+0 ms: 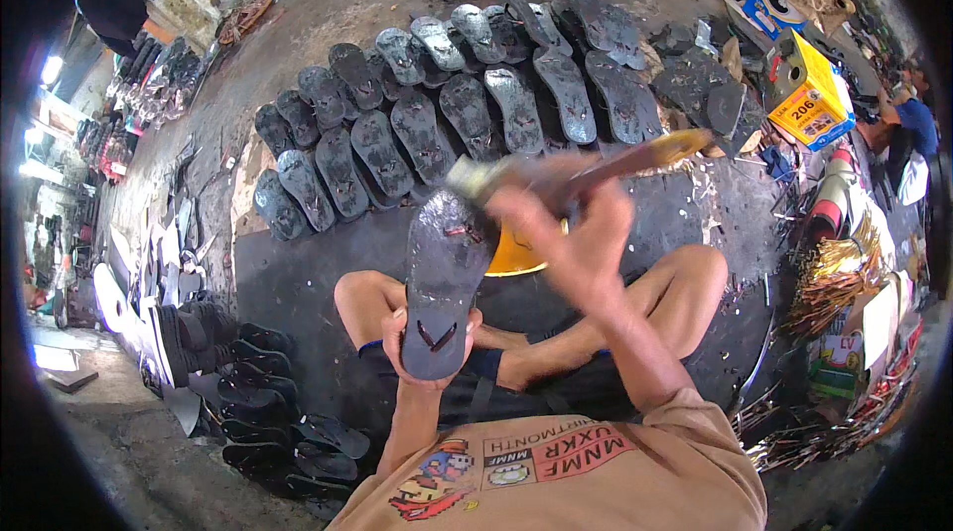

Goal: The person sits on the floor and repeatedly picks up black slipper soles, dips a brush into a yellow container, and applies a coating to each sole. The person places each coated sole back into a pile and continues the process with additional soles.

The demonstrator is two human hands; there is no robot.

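Note:
My left hand (395, 350) grips the near end of a dark sandal sole (444, 278), holding it tilted up in front of me. Its upper part looks wet and shiny, and a small V-shaped piece shows near the close end. Above the far end, my right hand (586, 248) is closed around a flat brush (645, 163) with a brown handle. Pale bristles meet or hover just over the sole's tip; motion blur hides which. Partly behind my right hand sits a yellow container (516, 253). Beyond it, rows of similar dark soles (375, 152) lie on the floor, several of them glossy.
Stacked dark sandals (258, 382) lie at my left. To the far right stand a yellow can (809, 94), a blue-and-white box (769, 5) and bundles of thin strips (844, 273). A dark sheet (298, 278) covers the floor under me. Another person (908, 124) sits at the right edge.

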